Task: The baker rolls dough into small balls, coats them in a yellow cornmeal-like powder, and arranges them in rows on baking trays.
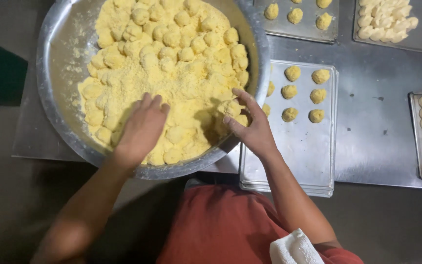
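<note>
Currently, the work surface is a stainless steel table (367,122). The large round metal bowl (54,58) occupies the 11 o'clock area of the view and overhangs the table's near edge. It holds a heap of yellow crumb coating (172,83) with many coated dough balls (172,34) bedded in it, most of them toward 12 o'clock.

Progress, as a judgement: the work is in an early to middle stage. The near baking tray (294,161), at 3 o'clock from the bowl and touching its rim, carries only about seven coated balls (289,91), grouped at its far end; the near two thirds are bare metal. Two further trays at 1 o'clock (308,29) hold a few coated balls and a pile of pale uncoated dough pieces (384,22). A tray at 3 o'clock on the frame edge (413,132) holds a column of pale pieces. Many balls are yet to be moved out of the bowl.

The left hand (142,128) lies palm down in the crumb at the bowl's 6 o'clock, fingers close together and slightly curled, pointing toward 12 o'clock. The right hand (250,124) reaches over the rim at 4 o'clock, fingers spread narrowly around one coated ball (230,108), thumb below it.

That ball is near-round; no long axis or heading is discernible.
</note>
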